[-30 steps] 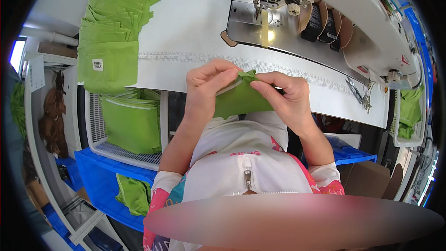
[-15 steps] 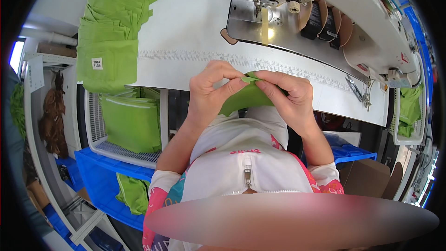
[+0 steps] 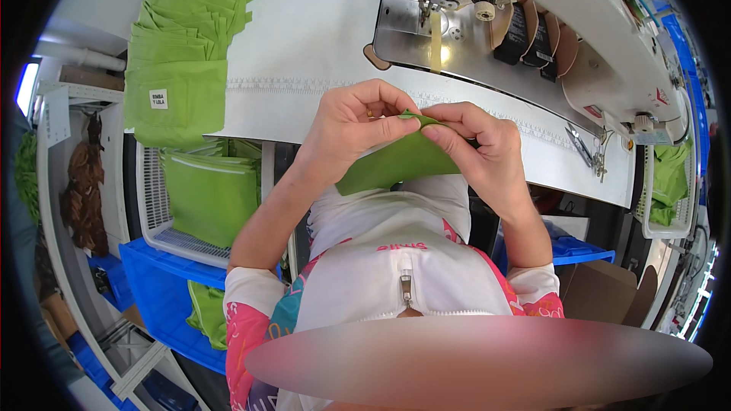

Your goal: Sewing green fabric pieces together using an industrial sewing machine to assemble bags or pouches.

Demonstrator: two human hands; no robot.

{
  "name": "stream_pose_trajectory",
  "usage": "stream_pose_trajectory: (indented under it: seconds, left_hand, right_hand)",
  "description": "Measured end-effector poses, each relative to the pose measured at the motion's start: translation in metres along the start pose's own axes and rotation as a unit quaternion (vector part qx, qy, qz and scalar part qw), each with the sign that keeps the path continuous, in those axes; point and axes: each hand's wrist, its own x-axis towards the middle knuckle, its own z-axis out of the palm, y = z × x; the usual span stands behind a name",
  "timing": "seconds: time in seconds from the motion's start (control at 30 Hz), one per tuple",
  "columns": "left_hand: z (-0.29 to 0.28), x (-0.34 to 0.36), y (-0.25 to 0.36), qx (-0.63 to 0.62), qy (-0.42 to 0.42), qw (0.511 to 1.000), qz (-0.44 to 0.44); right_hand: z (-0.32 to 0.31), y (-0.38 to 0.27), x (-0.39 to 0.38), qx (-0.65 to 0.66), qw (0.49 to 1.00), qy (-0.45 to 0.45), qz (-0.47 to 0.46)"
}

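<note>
We're wearing a white top with pink on the sleeves, zip sitting mid-chest. Just beyond it we're holding a green cloth over the lap, near the front edge of the worktop; can't tell if it's touching that edge. Left hand: we're pinching the cloth's top edge between thumb and forefinger. Right hand: we're pinching the same edge just beside, thumb on the near side. The rest of the cloth is hanging below both hands.

Down on the left, a blue bin is holding more green fabric. Above it, a white basket is carrying a stack of folded green pieces, a pale strip running along the top.

On the worktop, a printed ruler scale is running along the near side. Small metal snips are lying toward its right end. At far left, a fanned pile of green pieces is lying, the nearest one showing a white label. Farther right, a white sewing machine is standing over its metal plate, a yellow strip lying below the needle area.
</note>
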Motion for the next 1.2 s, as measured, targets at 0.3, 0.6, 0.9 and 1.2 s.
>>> stream_pose_trajectory:
  seconds: [0.3,0.6,0.9,1.2]
  left_hand:
    - [0.007,0.001,0.012,0.259,-0.01,0.96,0.108]
    - [0.001,0.004,-0.013,-0.094,0.028,0.995,0.014]
    - [0.011,-0.001,-0.029,-0.111,0.103,0.985,0.078]
    - [0.016,-0.004,-0.025,-0.148,0.121,0.98,0.061]
  right_hand:
    - [-0.004,0.0,0.002,-0.021,0.999,-0.01,-0.028]
    - [-0.009,0.005,0.007,0.074,0.996,-0.023,0.04]
    - [-0.011,0.008,0.011,0.083,0.995,-0.037,0.051]
    - [-0.013,0.01,0.014,0.078,0.993,-0.044,0.074]
